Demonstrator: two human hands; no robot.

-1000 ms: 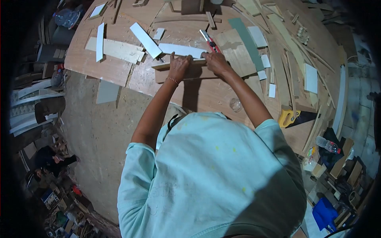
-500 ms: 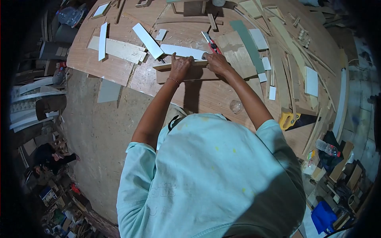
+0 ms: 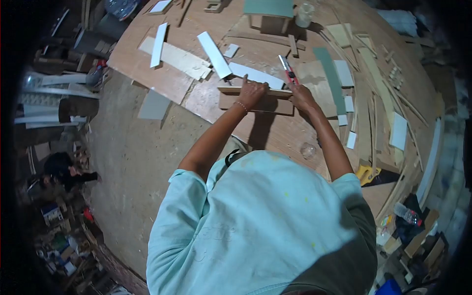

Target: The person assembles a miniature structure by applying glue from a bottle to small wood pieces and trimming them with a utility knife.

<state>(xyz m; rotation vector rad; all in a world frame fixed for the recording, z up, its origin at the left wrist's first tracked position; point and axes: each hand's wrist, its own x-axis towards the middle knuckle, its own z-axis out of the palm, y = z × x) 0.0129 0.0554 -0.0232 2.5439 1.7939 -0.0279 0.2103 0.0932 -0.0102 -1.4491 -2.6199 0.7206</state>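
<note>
My left hand (image 3: 253,92) grips a narrow wooden strip (image 3: 229,90) near its middle, with the fingers bent over it. At the strip's right end, my right hand (image 3: 301,95) is closed on it. Below the strip lies a brown wooden board (image 3: 275,106) on the work table (image 3: 246,129). A white panel (image 3: 255,75) rests just beyond the strip. Close above my right hand is a red utility knife (image 3: 288,70) with its silver end pointing away. A second white panel (image 3: 214,55) lies slanted to the left of these.
A green-topped wooden piece (image 3: 268,8) stands at the back beside a clear jar (image 3: 305,14). Boards and sticks cover the right side, with a yellow-handled saw (image 3: 368,174). A clear cup (image 3: 308,150) lies near my right forearm. Someone else (image 3: 59,167) is at the far left.
The view has shifted, so the table and its objects appear farther right and lower. Both hands stay at the strip, and my right hand is nearer its right end.
</note>
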